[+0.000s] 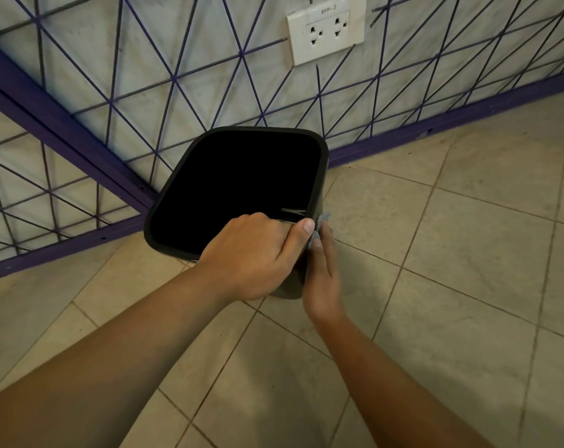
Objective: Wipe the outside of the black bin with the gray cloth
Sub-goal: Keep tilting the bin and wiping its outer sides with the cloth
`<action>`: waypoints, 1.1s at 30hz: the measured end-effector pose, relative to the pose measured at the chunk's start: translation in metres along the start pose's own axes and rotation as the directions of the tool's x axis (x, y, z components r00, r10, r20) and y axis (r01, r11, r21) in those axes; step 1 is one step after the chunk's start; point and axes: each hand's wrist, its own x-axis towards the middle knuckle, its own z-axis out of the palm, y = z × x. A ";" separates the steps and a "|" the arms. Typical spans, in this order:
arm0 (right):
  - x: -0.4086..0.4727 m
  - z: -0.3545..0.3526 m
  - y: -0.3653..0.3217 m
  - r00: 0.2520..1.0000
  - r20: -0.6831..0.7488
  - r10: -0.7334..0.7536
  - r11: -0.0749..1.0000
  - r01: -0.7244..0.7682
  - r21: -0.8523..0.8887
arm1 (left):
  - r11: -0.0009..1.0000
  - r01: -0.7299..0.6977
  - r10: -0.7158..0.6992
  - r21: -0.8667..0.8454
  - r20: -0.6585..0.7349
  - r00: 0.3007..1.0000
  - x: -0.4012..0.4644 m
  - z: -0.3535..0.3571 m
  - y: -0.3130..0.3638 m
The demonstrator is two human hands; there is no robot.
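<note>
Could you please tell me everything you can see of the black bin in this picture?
The black plastic bin has a rounded-square mouth with a rolled rim, and its inside is too dark to make out. It stands on the beige tiled floor in the corner by the wall with the purple line pattern, seemingly tilted toward the camera. The left hand grips its near rim, thumb at the right corner. The right hand presses a small gray cloth against its outer right side, near the top.
</note>
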 end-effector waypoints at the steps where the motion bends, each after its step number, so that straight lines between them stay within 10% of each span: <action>1: -0.006 0.002 0.000 0.999 0.001 -0.037 0.999 0.037 -0.008 | 1.000 -0.003 0.003 -0.004 0.007 1.000 0.001 0.000 0.000; 10: 0.003 0.006 -0.004 0.999 -0.036 0.028 1.000 -0.027 0.005 | 1.000 0.003 -0.003 0.009 0.006 1.000 0.002 0.000 0.000; 14: 0.027 0.001 -0.009 0.959 -0.052 0.277 0.949 -0.265 0.168 | 1.000 0.024 -0.024 -0.019 0.017 1.000 0.002 0.000 0.000; 33: -0.003 -0.009 0.002 0.992 0.115 0.041 0.991 -0.056 0.122 | 1.000 -0.021 0.021 0.006 0.003 1.000 0.001 0.000 -0.004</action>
